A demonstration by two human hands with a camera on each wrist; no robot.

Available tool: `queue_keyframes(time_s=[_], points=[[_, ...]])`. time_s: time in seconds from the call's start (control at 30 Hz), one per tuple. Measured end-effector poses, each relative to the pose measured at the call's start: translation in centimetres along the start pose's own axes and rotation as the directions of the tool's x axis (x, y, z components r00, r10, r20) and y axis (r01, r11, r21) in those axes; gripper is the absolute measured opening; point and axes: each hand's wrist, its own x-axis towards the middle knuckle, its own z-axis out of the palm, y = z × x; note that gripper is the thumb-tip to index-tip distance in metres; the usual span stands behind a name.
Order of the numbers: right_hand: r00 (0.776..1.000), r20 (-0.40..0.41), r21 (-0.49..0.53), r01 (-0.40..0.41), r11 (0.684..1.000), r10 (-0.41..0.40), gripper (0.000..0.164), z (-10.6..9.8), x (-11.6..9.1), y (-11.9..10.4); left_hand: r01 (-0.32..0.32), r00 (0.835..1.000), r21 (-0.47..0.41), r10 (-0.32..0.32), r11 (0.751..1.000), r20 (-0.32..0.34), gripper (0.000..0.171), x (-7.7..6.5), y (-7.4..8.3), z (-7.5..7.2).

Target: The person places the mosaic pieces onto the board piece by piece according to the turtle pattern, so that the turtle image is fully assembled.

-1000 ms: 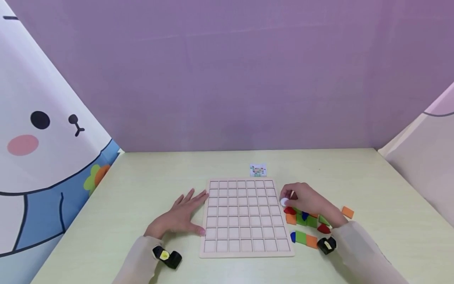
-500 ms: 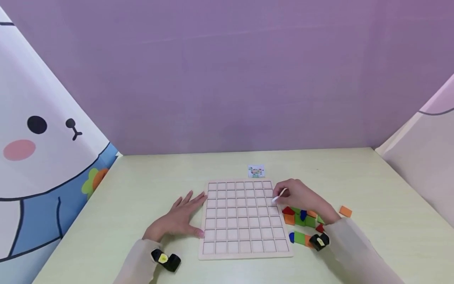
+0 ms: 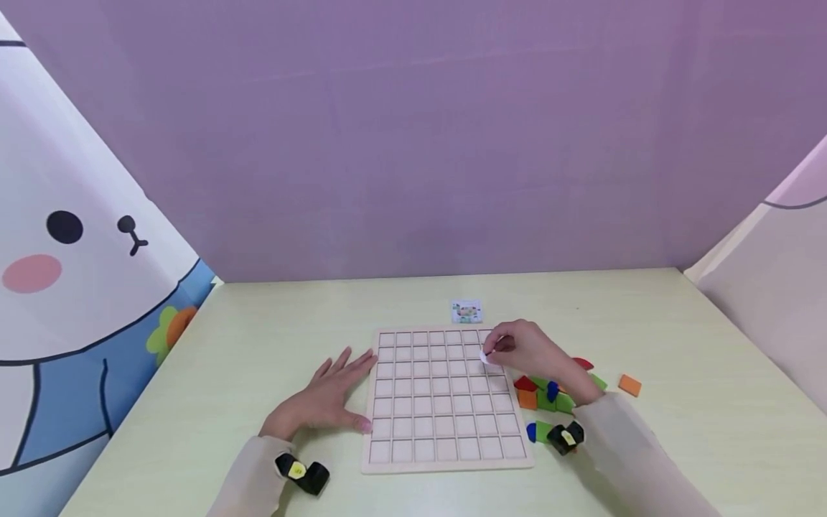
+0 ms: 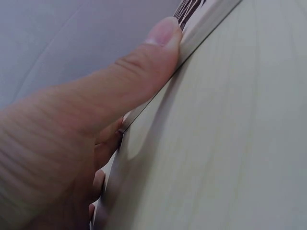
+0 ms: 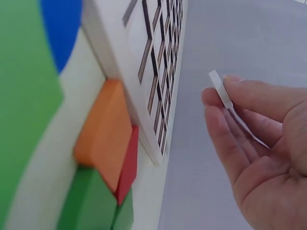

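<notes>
In the head view, a pale board [image 3: 442,408] with a grid of square cells lies on a light table [image 3: 291,309], a small printed card [image 3: 466,311] just beyond its far edge. The left hand [image 3: 326,402] rests at the board's left edge, its fingers spread and grasping nothing, with fingertips and thumb touching the rim. The right hand [image 3: 533,352] is over the far right part of the board, thumb and fingers pinching a small white piece [image 3: 485,357]. Beside the board's right edge lies a loose cluster of coloured pieces, among them a red piece [image 3: 525,383], an orange piece [image 3: 527,399], a blue piece [image 3: 552,390] and a green piece [image 3: 565,403]; an orange tile [image 3: 629,385] lies apart, farther right. A purple backdrop [image 3: 420,143] stands behind the table. In the left wrist view, the extended thumb rests against the board's edge, and the other fingers, partly hidden behind it, lie along the same side. In the right wrist view, the white piece appears edge-on between thumb and fingers, held clear of the board's surface; a thin white edge runs below it within the hand, and whether it belongs to the same piece cannot be told. Orange, red and green pieces lie beside the board's rim, with blurred green and blue shapes near the lens.
</notes>
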Motion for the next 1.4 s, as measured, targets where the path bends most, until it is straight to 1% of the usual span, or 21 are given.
queue_keyframes(time_s=[0.13, 0.37, 0.63, 0.73, 0.87, 1.0, 1.1, 1.27, 1.4], points=[[1.000, 0.004, 0.037, 0.027, 0.999, -0.027, 0.013, 0.5, 0.3, 0.1, 0.001, 1.000, 0.004, -0.001, 1.000, -0.001, 0.111, 0.2, 0.0, 0.2], [0.995, -0.002, 0.069, 0.100, 0.993, -0.100, 0.019, 1.3, 1.1, -0.2, 0.012, 1.000, 0.003, -0.012, 1.000, 0.004, 0.110, 0.3, 0.1, 0.3], [0.991, 0.014, 0.085, 0.132, 0.988, -0.134, 0.016, 2.0, 2.2, -1.0, 0.025, 1.000, 0.010, -0.025, 1.000, 0.008, 0.110, 0.3, 0.3, 0.0], [0.990, 0.024, 0.116, 0.138, 0.984, -0.141, 0.017, 2.2, 2.5, -1.3, 0.025, 1.000, 0.010, -0.025, 1.000, 0.008, 0.109, 0.3, 0.3, 0.0], [0.991, 0.047, 0.168, 0.115, 0.979, -0.124, 0.019, 2.6, 2.9, -1.6, 0.015, 1.000, 0.011, -0.015, 1.000, 0.007, 0.110, 0.2, 0.3, -0.1], [0.990, 0.068, 0.181, 0.107, 0.978, -0.121, 0.019, 3.0, 3.3, -1.9, 0.010, 1.000, 0.006, -0.010, 1.000, 0.004, 0.110, 0.1, 0.4, 0.0], [0.986, 0.065, 0.173, 0.141, 0.975, -0.154, 0.017, 3.3, 3.7, -2.0, 0.011, 1.000, 0.002, -0.011, 1.000, 0.000, 0.110, 0.1, 0.4, 0.0], [0.982, 0.054, 0.187, 0.167, 0.968, -0.180, 0.013, 4.0, 4.4, -2.2, 0.008, 1.000, 0.001, -0.008, 1.000, -0.004, 0.110, 0.0, 0.3, -0.1], [0.985, 0.041, 0.205, 0.156, 0.966, -0.168, 0.013, 4.5, 4.9, -2.5, 0.011, 1.000, 0.006, -0.011, 1.000, -0.002, 0.110, 0.1, 0.2, 0.0]])
